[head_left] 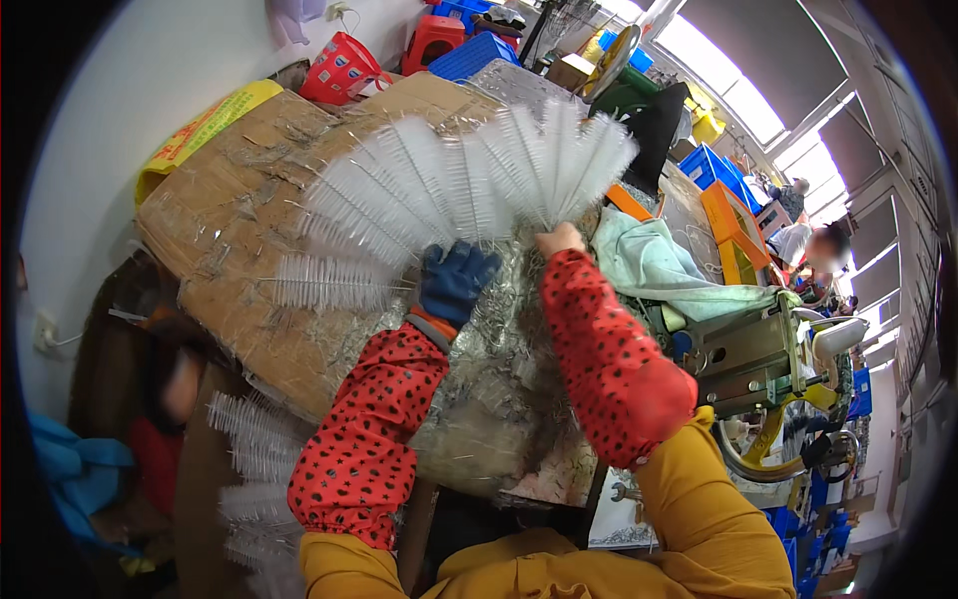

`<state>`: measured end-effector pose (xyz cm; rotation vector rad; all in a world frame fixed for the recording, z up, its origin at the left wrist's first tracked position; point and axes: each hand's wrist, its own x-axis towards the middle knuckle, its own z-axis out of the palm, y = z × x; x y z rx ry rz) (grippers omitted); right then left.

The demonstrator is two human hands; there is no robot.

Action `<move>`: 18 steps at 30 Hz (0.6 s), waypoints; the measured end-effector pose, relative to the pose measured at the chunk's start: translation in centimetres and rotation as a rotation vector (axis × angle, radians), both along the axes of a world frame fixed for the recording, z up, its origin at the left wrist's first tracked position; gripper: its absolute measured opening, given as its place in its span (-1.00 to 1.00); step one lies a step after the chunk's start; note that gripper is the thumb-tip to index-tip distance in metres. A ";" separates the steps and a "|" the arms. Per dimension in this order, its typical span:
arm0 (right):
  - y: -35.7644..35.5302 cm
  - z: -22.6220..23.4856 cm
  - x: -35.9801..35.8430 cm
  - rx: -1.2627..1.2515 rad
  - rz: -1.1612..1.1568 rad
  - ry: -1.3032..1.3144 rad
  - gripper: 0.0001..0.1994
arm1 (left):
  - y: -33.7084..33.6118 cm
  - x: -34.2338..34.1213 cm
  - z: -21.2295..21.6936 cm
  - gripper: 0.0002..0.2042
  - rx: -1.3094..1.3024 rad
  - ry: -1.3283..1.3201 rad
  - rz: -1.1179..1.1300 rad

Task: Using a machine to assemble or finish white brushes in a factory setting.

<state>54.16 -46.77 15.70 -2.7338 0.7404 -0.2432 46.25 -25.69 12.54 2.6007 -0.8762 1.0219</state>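
Note:
White-bristled wire brushes lie fanned out across the worktop, their bare wire ends pointing toward me. My left hand, in a dark blue glove, rests over the wire ends at the middle of the fan with its fingers apart. Bare and closed, my right hand pinches the wire ends of several brushes that spread upward from it. One brush lies crosswise to the left of the glove. More white brushes are at the lower left, below the worktop's edge.
Worn cardboard and clear tape cover the worktop. A pale green cloth and a metal machine with a yellow wheel stand at right. A red basket and blue crates are beyond. People sit at far right.

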 end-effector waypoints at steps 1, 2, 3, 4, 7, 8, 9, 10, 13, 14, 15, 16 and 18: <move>-1.5 1.0 0.2 0.115 0.059 0.002 -0.56 | 0.0 0.1 -0.2 -0.59 -0.015 -0.001 0.017; -2.4 1.8 0.1 0.207 0.067 0.006 -0.58 | 0.0 0.1 -0.3 -0.59 -0.030 -0.004 0.031; -3.7 3.1 -0.4 0.455 0.125 0.009 -0.66 | 0.0 0.0 -0.4 -0.58 -0.016 0.013 0.053; -4.1 4.2 -1.2 0.647 0.133 -0.023 -0.71 | 0.0 0.1 -0.5 -0.57 0.011 0.056 0.075; -4.1 7.9 -5.3 1.248 0.168 -0.157 -0.83 | -0.3 0.3 -0.1 -0.56 0.078 0.138 0.097; -3.3 9.0 -7.1 1.460 0.131 -0.194 -0.82 | -0.4 0.4 0.2 -0.56 0.085 0.124 0.094; -2.5 10.0 -8.9 1.528 0.252 -0.213 -0.77 | -0.4 0.5 0.6 -0.56 0.106 0.135 0.090; -1.6 10.7 -10.8 1.562 0.317 -0.250 -0.70 | -0.4 0.4 1.1 -0.56 0.132 0.158 0.082; 1.7 10.2 -15.6 1.642 0.416 -0.320 -0.62 | 0.5 -0.2 3.0 -0.44 0.172 0.194 -0.024; 2.5 9.2 -16.7 1.694 0.522 -0.358 -0.61 | 1.0 -0.8 3.6 -0.40 0.161 0.171 -0.051; 3.7 7.5 -17.9 1.591 0.389 -0.392 -0.62 | 1.4 -1.7 4.1 -0.30 0.242 0.176 0.011; 4.7 5.8 -18.7 1.521 0.338 -0.395 -0.63 | 2.2 -3.0 4.5 -0.28 0.187 0.183 0.024; 5.1 3.1 -19.6 1.100 0.516 -0.280 -0.73 | 4.0 -6.3 5.1 -0.25 0.090 0.182 0.056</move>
